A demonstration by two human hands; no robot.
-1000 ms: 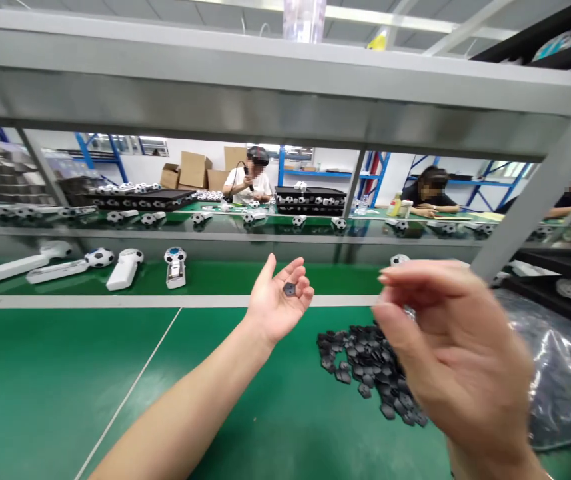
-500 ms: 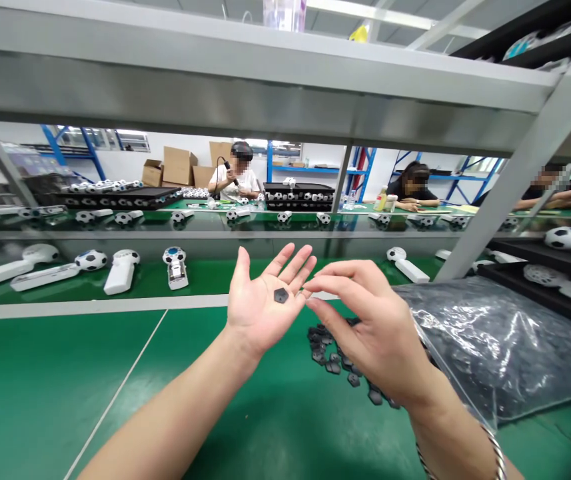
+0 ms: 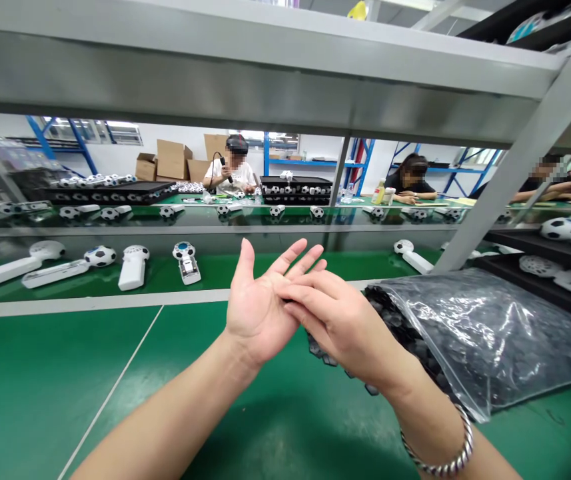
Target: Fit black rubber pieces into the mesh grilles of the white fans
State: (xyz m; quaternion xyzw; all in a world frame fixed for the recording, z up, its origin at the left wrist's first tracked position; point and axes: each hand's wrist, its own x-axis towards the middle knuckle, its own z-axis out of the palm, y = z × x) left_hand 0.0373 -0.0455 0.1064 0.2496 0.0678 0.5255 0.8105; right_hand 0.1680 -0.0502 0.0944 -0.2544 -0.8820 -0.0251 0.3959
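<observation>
Palm up, my left hand (image 3: pixel 258 317) is held over the green bench with its fingers stretched out. My right hand (image 3: pixel 348 320) reaches across it, thumb and fingers pinched together against the palm where a small black pentagon piece lay. The fingers now cover that piece almost wholly. Beneath and behind my right hand is a pile of loose black pentagon pieces (image 3: pixel 321 349), partly hidden by it. More of them fill a clear plastic bag (image 3: pixel 505 333), whose open mouth faces the pile.
White handles with football-patterned heads (image 3: pixel 134 267) lie along the green conveyor (image 3: pixel 230 272) ahead. A slanted metal post (image 3: pixel 515 153) and black trays (image 3: pixel 495 267) stand at the right. An overhead shelf (image 3: pixel 265 73) crosses above. Several people sit across the line.
My right hand has moved left onto my left palm, and its fingers have closed over the black pentagon piece. The view has shifted slightly, showing more of the bag's mouth.
</observation>
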